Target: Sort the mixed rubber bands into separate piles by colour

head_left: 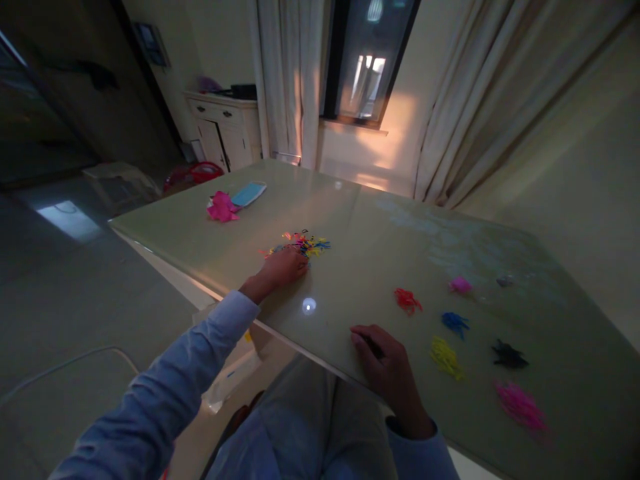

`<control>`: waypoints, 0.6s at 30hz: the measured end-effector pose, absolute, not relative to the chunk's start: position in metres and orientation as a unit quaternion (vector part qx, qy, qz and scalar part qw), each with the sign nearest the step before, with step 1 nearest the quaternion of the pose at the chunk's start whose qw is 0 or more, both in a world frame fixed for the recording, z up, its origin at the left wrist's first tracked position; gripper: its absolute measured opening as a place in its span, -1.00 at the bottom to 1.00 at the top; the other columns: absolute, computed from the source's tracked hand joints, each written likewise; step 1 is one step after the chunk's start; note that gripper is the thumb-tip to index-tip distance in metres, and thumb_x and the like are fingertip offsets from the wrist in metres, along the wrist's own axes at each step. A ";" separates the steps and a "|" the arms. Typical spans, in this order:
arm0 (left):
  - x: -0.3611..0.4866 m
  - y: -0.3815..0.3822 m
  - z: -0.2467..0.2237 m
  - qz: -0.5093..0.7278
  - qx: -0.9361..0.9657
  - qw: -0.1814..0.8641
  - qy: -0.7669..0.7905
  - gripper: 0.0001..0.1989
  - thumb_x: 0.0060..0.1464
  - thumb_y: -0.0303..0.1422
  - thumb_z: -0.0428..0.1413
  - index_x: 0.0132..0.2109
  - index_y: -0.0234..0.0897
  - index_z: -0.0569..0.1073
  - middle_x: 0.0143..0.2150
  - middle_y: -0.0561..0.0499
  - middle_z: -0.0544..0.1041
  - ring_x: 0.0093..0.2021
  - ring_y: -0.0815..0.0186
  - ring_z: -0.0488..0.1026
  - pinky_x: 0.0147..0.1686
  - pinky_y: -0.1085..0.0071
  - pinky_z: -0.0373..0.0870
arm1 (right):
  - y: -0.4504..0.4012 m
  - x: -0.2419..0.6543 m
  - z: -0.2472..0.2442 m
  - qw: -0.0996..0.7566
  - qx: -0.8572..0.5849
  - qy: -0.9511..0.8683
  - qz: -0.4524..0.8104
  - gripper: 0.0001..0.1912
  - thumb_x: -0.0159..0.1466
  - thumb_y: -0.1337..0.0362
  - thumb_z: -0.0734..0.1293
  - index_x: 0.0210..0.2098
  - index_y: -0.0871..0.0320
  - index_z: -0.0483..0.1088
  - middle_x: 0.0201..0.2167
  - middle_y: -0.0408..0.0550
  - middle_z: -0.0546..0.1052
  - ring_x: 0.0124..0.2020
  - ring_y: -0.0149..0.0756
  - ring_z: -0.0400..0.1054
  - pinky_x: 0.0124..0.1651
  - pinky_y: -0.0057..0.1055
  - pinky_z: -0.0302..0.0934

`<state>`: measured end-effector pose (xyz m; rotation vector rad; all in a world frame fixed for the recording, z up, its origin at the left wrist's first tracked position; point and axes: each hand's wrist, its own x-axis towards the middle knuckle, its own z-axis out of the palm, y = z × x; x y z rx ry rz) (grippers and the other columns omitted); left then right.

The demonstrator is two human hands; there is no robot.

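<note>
A mixed heap of small coloured bands or strips (313, 245) lies on the pale green table. My left hand (286, 267) reaches onto the heap's near side with its fingers bent down, and the fingertips are hard to make out. My right hand (381, 357) rests at the table's near edge, its fingers curled; what they hold, if anything, is hidden. To its right lie separate piles: red (407, 301), blue (455, 323), yellow (446, 358), black (509, 354), bright pink (521, 407), lighter pink (460, 285) and a small greyish one (505, 281).
Crumpled pink material (223, 207) and a light blue face mask (249, 194) lie at the table's far left. The glossy tabletop (350, 267) reaches toward curtains and a window. A white cabinet (235, 130) stands behind; a stool (121, 185) is at the left.
</note>
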<state>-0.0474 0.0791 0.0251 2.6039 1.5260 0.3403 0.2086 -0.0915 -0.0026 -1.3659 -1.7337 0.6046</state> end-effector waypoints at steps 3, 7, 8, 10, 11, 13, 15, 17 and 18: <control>-0.048 0.083 0.022 0.117 0.858 0.058 0.496 -0.79 0.14 -0.38 0.06 -0.38 -0.23 0.57 -0.23 -0.11 0.58 -0.20 0.19 0.49 -0.19 0.36 0.37 | -0.091 0.208 -0.003 0.415 -0.540 -0.692 0.238 -0.81 0.33 0.21 0.29 -0.25 0.10 0.55 -0.41 -0.07 0.57 -0.42 -0.30 0.43 -0.34 -0.45 0.28; -0.048 0.085 0.019 0.138 0.854 0.069 0.497 -0.81 0.13 -0.38 0.06 -0.36 -0.24 0.57 -0.21 -0.10 0.58 -0.20 0.21 0.48 -0.19 0.37 0.36 | -0.091 0.208 -0.004 0.419 -0.534 -0.695 0.240 -0.82 0.33 0.24 0.29 -0.24 0.11 0.54 -0.38 -0.07 0.59 -0.37 -0.32 0.45 -0.30 -0.47 0.29; -0.047 0.084 0.019 0.160 0.849 0.081 0.497 -0.81 0.13 -0.37 0.07 -0.36 -0.25 0.57 -0.23 -0.10 0.57 -0.22 0.22 0.47 -0.20 0.37 0.35 | -0.091 0.208 -0.005 0.419 -0.532 -0.696 0.240 -0.82 0.33 0.24 0.29 -0.23 0.12 0.54 -0.38 -0.07 0.59 -0.37 -0.32 0.45 -0.30 -0.47 0.28; -0.045 0.078 0.020 0.230 0.825 0.133 0.498 -0.80 0.12 -0.33 0.07 -0.37 -0.28 0.55 -0.32 -0.06 0.54 -0.29 0.26 0.44 -0.26 0.38 0.33 | -0.092 0.208 -0.006 0.419 -0.530 -0.697 0.242 -0.81 0.34 0.25 0.29 -0.23 0.13 0.54 -0.37 -0.07 0.59 -0.37 -0.34 0.45 -0.30 -0.49 0.28; -0.043 0.073 0.022 0.271 0.805 0.177 0.498 -0.78 0.12 -0.29 0.07 -0.37 -0.29 0.54 -0.38 -0.04 0.52 -0.35 0.29 0.41 -0.32 0.40 0.31 | -0.092 0.208 -0.007 0.419 -0.530 -0.696 0.242 -0.81 0.34 0.25 0.28 -0.23 0.13 0.54 -0.37 -0.07 0.59 -0.37 -0.35 0.45 -0.29 -0.50 0.27; -0.037 0.060 0.028 0.342 0.744 0.292 0.493 -0.72 0.12 -0.19 0.08 -0.34 -0.32 0.54 -0.49 0.04 0.42 -0.47 0.36 0.32 -0.44 0.44 0.23 | -0.092 0.207 -0.007 0.418 -0.532 -0.695 0.244 -0.81 0.35 0.24 0.28 -0.22 0.13 0.54 -0.36 -0.08 0.59 -0.36 -0.36 0.44 -0.29 -0.50 0.26; -0.029 0.042 0.036 0.389 0.667 0.416 0.481 -0.66 0.09 -0.10 0.12 -0.28 -0.33 0.54 -0.57 0.12 0.31 -0.55 0.42 0.22 -0.53 0.47 0.14 | -0.093 0.207 -0.006 0.415 -0.531 -0.696 0.247 -0.81 0.35 0.25 0.28 -0.23 0.14 0.54 -0.37 -0.08 0.58 -0.37 -0.37 0.43 -0.29 -0.50 0.25; -0.019 0.024 0.046 0.418 0.600 0.502 0.462 -0.63 0.03 -0.07 0.19 -0.26 -0.33 0.55 -0.61 0.17 0.23 -0.59 0.46 0.14 -0.57 0.50 0.07 | -0.093 0.206 -0.004 0.413 -0.528 -0.698 0.251 -0.81 0.35 0.26 0.28 -0.23 0.14 0.54 -0.37 -0.08 0.58 -0.37 -0.37 0.42 -0.29 -0.50 0.24; -0.013 0.015 0.051 0.431 0.576 0.530 0.449 -0.63 0.02 -0.07 0.22 -0.26 -0.33 0.55 -0.61 0.17 0.23 -0.59 0.47 0.14 -0.57 0.51 0.05 | -0.093 0.206 -0.003 0.413 -0.527 -0.699 0.251 -0.81 0.35 0.27 0.28 -0.23 0.15 0.54 -0.37 -0.08 0.57 -0.37 -0.37 0.42 -0.30 -0.50 0.23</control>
